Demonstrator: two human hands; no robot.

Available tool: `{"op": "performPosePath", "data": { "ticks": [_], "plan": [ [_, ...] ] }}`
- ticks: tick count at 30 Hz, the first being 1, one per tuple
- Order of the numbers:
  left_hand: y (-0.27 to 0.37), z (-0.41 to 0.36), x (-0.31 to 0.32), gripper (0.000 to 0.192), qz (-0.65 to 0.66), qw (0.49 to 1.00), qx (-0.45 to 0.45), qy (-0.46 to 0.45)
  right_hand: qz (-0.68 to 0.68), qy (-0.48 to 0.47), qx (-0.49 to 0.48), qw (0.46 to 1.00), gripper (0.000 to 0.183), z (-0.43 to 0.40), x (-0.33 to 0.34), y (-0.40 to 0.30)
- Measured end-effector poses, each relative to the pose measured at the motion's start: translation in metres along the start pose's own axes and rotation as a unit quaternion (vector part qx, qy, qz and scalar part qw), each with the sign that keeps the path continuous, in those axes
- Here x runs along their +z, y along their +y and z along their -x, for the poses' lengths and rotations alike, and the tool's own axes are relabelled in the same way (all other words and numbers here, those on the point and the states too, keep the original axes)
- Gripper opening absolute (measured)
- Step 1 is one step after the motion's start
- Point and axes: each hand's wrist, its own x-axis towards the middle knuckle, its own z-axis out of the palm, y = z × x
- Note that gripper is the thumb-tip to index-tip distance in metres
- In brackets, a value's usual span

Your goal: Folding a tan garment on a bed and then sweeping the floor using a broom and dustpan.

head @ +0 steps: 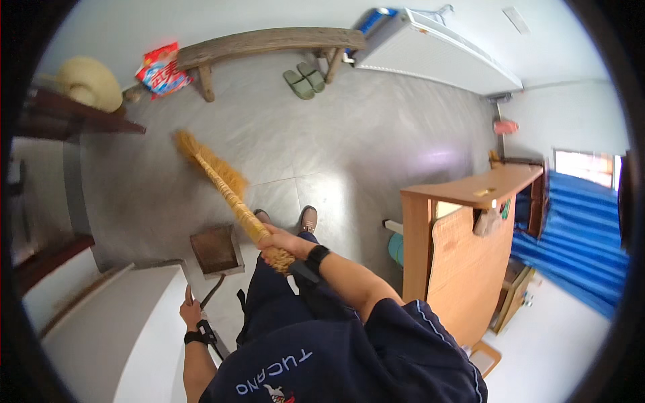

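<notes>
My right hand [284,242] grips the upper end of a straw broom [229,194], whose handle is bound in pale wrapping. The broom slants away to the upper left, and its blurred bristles spread over the grey floor. Low on the left, my left hand [190,313] is closed around the thin curved handle of a dustpan [216,251]. The brownish pan lies on the floor left of my feet, its inside dark and worn. Both wrists wear black bands. My shoes [309,219] stand just beyond the right hand.
Against the far wall stand a wooden bench [272,43], green slippers [305,80], a red printed bag [162,70] and a straw hat [89,83]. A white panel [433,55] leans there. Wooden furniture [468,252] rises at right. A white ledge [146,322] borders my left hand.
</notes>
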Motion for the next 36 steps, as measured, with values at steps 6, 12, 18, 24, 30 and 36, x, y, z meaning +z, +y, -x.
{"op": "performPosePath", "data": {
  "ticks": [6,12,18,24,30,36],
  "plan": [
    [-0.03,-0.038,-0.011,0.036,-0.054,0.997,0.061,0.011,-0.051,0.079,-0.08,0.992,0.067,0.133,-0.057,-0.004],
    [-0.041,-0.075,-0.053,0.054,-0.214,0.965,0.145,-0.045,-0.124,0.263,-0.096,0.952,0.058,0.234,-0.086,0.042],
    [0.093,-0.055,-0.045,0.061,-0.101,0.988,0.112,-0.033,-0.223,0.439,-0.158,0.856,0.033,0.205,-0.139,0.111],
    [0.108,-0.07,-0.072,0.018,-0.11,0.992,0.064,0.026,-0.263,0.31,-0.102,0.908,0.023,0.097,-0.163,0.047],
    [0.212,-0.033,-0.076,0.016,-0.02,0.999,0.036,0.014,-0.306,0.168,-0.182,0.919,0.05,0.156,-0.145,0.026],
    [0.206,-0.028,-0.083,0.045,-0.048,0.995,0.074,0.047,-0.236,0.312,-0.26,0.883,0.051,0.234,-0.211,-0.021]
  ]
}}
